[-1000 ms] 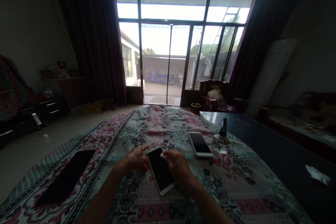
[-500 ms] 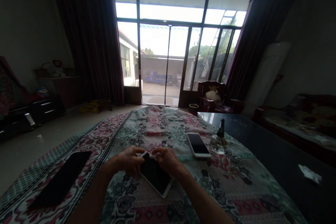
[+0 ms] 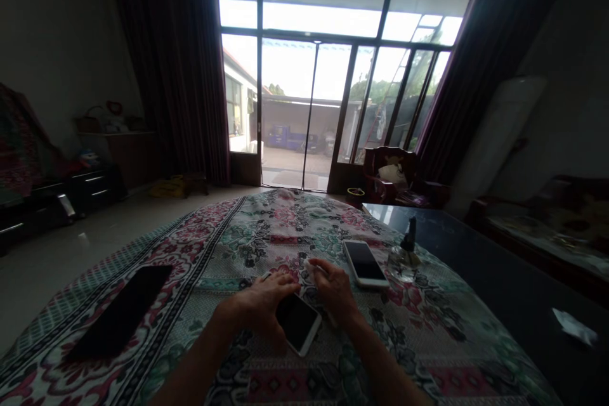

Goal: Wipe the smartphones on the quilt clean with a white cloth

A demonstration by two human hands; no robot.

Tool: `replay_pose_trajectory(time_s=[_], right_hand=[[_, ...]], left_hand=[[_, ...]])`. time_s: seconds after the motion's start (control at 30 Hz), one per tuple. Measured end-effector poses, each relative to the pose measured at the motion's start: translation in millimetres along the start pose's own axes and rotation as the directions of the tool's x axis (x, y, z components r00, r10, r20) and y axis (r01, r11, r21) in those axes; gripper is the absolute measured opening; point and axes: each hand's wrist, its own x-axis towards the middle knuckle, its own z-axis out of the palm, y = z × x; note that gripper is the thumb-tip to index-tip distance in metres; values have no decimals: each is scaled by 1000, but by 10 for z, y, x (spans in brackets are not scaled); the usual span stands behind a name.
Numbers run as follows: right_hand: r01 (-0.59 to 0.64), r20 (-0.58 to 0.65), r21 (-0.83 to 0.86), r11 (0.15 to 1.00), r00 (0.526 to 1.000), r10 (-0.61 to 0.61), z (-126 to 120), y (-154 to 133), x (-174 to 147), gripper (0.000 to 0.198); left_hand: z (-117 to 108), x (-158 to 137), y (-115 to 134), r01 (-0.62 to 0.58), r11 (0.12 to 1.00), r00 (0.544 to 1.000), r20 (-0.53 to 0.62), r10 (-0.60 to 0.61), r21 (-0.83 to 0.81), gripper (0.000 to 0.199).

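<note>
From here, I have my left hand gripping the smartphone, my right hand pinching a white wad clear of it; wiping seems unfinished.

Smooth phone screen, woven cloth

Bare skin is seen on the left hand and right hand. The left forearm, cut at seven o'clock, and right forearm, cut at five o'clock, are uncovered throughout. Both are tapered toward the wrist. Finer surface detail is lost in shadow.
</note>
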Motion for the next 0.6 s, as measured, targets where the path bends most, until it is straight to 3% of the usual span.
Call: replay_pose_trajectory(time_s=[0.13,0.23,0.33,0.47,0.6], right_hand=[[-9,-23,32,999,1000,9,-20,9,-12,32],[-5,-20,38,999,1000,6,-44,-8,-25,31],[4,-15,39,999,1000,-3,-48,-14,-41,30],[45,-24,-9,999,999,-45,0,31,-55,30],[89,-53,-59,994,994,-93,52,86,-65,30]], left_hand=[[34,0,48,37,995,996,-80,-30,94,92],[-20,-59,1,144,981,981,-147,-125,126,77],[-55,-96,-73,219,970,963,-184,-197,107,78],[18,-33,-112,119,991,975,-196,-105,59,92],[117,48,-98,93,991,971,-230,-69,92,76]])
